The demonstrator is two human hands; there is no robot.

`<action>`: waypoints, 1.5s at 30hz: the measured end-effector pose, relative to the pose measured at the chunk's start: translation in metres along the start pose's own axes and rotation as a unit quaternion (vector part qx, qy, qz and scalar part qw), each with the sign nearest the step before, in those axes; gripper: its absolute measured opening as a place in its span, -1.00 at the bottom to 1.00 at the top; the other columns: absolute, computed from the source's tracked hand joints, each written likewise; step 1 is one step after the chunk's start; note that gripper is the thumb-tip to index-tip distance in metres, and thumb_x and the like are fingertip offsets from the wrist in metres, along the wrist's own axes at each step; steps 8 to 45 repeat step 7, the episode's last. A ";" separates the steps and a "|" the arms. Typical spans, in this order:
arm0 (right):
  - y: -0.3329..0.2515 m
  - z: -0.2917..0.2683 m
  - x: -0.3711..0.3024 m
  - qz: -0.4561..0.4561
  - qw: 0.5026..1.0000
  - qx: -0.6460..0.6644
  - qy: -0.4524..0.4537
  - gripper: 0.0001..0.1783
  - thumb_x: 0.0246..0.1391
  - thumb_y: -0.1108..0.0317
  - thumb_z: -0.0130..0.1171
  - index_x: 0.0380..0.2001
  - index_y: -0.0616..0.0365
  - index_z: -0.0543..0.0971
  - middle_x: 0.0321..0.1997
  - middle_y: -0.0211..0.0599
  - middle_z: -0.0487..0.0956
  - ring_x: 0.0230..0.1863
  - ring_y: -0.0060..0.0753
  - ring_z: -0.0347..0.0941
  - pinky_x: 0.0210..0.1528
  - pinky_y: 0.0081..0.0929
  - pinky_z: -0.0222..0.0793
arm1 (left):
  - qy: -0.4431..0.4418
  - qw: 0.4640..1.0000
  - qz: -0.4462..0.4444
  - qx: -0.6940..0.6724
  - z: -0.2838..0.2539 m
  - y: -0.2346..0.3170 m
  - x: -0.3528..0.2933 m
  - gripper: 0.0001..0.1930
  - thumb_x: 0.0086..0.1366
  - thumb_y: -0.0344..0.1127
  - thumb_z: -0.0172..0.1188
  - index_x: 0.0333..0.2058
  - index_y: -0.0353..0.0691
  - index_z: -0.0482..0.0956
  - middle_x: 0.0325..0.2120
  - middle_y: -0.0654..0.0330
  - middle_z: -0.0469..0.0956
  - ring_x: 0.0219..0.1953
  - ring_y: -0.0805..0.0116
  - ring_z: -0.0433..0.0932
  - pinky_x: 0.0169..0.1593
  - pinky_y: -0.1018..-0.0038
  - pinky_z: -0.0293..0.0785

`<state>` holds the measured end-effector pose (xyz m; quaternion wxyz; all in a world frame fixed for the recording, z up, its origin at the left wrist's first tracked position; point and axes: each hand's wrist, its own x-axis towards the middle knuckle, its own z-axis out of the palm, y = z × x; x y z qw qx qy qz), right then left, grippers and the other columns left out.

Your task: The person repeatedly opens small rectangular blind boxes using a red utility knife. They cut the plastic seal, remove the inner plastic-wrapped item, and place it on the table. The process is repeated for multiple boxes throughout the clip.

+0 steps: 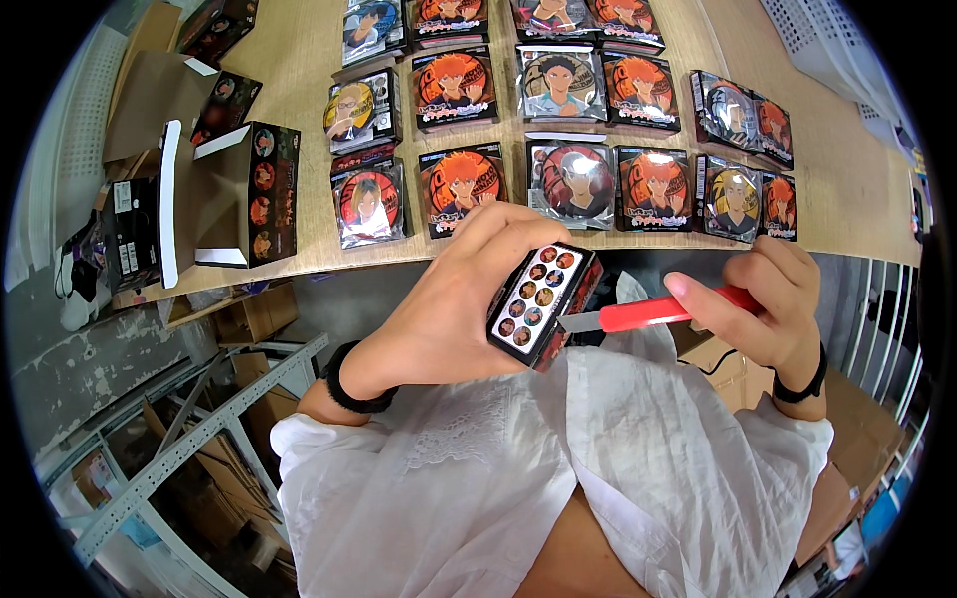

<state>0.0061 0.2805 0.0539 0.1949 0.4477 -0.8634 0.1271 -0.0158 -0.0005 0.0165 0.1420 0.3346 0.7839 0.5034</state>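
My left hand [454,299] grips a small black box [533,299] in front of my chest, its white panel of round character pictures facing up. In my right hand [763,304] is a red utility knife [648,313], held by its handle. The grey blade [578,323] is out, and its tip meets the lower right edge of the box; I cannot tell whether it cuts in. Beyond my hands, on the wooden table, similar boxes stand in rows, such as a box with an orange-haired character [462,189] and a clear-wrapped round badge [369,204].
An opened black display carton [271,194] with white flaps lies at the table's left. White plastic baskets [832,45] stand at the far right, and another [75,110] at the left. Below left is a metal shelf frame [199,448] with flattened cardboard. The table's front edge [349,261] lies just beyond my hands.
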 end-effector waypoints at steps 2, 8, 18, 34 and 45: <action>0.000 0.001 0.000 -0.005 1.000 0.005 0.003 -0.55 -0.32 0.13 0.27 -0.20 -0.18 0.63 -0.61 -0.51 0.16 -0.66 -0.52 0.07 -0.67 -0.59 -0.11 | -0.003 1.000 0.006 0.001 -0.001 0.000 0.000 -0.35 -0.20 -0.26 0.45 -0.08 -0.25 0.40 -0.19 0.07 0.41 -0.10 0.08 0.39 0.01 0.30 0.29; 0.000 0.002 0.002 -0.010 1.000 0.012 0.000 -0.54 -0.33 0.14 0.28 -0.20 -0.17 0.64 -0.61 -0.50 0.15 -0.65 -0.52 0.10 -0.67 -0.59 -0.08 | -0.004 1.000 0.004 0.009 -0.002 -0.001 -0.002 -0.35 -0.17 -0.23 0.45 -0.06 -0.24 0.40 -0.16 0.06 0.41 -0.07 0.07 0.39 0.03 0.29 0.29; 0.000 0.002 0.002 -0.010 1.000 0.012 0.000 -0.54 -0.33 0.14 0.28 -0.20 -0.17 0.64 -0.61 -0.50 0.15 -0.65 -0.52 0.10 -0.67 -0.59 -0.08 | -0.004 1.000 0.004 0.009 -0.002 -0.001 -0.002 -0.35 -0.17 -0.23 0.45 -0.06 -0.24 0.40 -0.16 0.06 0.41 -0.07 0.07 0.39 0.03 0.29 0.29; 0.000 0.002 0.002 -0.010 1.000 0.012 0.000 -0.54 -0.33 0.14 0.28 -0.20 -0.17 0.64 -0.61 -0.50 0.15 -0.65 -0.52 0.10 -0.67 -0.59 -0.08 | -0.004 1.000 0.004 0.009 -0.002 -0.001 -0.002 -0.35 -0.17 -0.23 0.45 -0.06 -0.24 0.40 -0.16 0.06 0.41 -0.07 0.07 0.39 0.03 0.29 0.29; 0.000 0.002 0.002 -0.010 1.000 0.012 0.000 -0.54 -0.33 0.14 0.28 -0.20 -0.17 0.64 -0.61 -0.50 0.15 -0.65 -0.52 0.10 -0.67 -0.59 -0.08 | -0.004 1.000 0.004 0.009 -0.002 -0.001 -0.002 -0.35 -0.17 -0.23 0.45 -0.06 -0.24 0.40 -0.16 0.06 0.41 -0.07 0.07 0.39 0.03 0.29 0.29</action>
